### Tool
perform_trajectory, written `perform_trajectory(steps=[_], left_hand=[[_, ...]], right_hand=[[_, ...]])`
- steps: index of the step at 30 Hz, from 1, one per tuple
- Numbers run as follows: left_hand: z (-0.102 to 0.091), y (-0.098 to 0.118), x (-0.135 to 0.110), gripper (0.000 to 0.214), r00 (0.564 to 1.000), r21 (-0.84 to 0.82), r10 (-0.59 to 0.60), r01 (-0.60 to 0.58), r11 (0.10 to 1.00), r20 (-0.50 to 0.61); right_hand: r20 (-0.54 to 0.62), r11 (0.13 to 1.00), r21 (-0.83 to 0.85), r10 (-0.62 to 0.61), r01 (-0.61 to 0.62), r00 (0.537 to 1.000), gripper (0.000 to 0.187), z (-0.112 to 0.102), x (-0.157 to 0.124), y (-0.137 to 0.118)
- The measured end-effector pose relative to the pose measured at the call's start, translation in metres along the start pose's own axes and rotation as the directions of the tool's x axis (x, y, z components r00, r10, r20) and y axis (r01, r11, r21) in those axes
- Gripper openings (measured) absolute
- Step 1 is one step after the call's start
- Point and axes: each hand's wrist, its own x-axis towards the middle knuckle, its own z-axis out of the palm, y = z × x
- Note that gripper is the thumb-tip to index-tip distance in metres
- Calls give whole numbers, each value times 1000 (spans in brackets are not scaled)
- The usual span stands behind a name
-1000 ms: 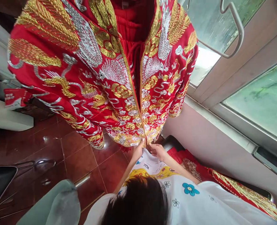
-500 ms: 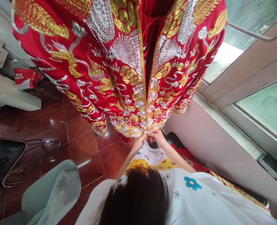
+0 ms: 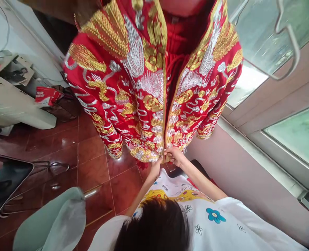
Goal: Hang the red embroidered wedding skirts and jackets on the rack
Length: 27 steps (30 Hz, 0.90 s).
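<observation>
A red jacket (image 3: 133,97) thick with gold and silver embroidery hangs in front of me, open down the middle. My left hand (image 3: 155,166) pinches the bottom hem of its left front panel. My right hand (image 3: 175,156) is closed on the hem of the right panel, right beside it. The two front edges meet between my fingers. Red cloth shows inside the jacket's opening. Below are my dark hair and my white flowered shirt (image 3: 212,223).
A window (image 3: 295,136) with a grey metal handle (image 3: 287,42) runs along the right above a pale wall. Glossy red floor tiles (image 3: 65,146) lie below. A pale green chair back (image 3: 52,223), a black chair (image 3: 5,181) and a white table (image 3: 18,115) stand at left.
My right hand has risen to the hem and closed on it next to the left hand. The jacket's two front edges have come together at the bottom. The view has shifted.
</observation>
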Motion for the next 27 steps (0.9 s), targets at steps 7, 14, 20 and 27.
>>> perform_trajectory(steps=[7,14,20,27], left_hand=[[-8,-3,7,73,997,-6,69,-69,998,-22],[-5,5,12,81,994,-5,104,-104,995,-13],[-4,5,22,73,994,25,108,-108,994,-7],[1,11,40,77,998,29,55,-54,998,-34]], right_hand=[[26,975,35,-221,220,975,19,19,-18,-54],[-13,895,94,-437,436,899,26,41,-50,-96],[26,743,123,-666,658,746,20,69,-94,-183],[30,685,80,-728,724,685,23,94,-100,-232]])
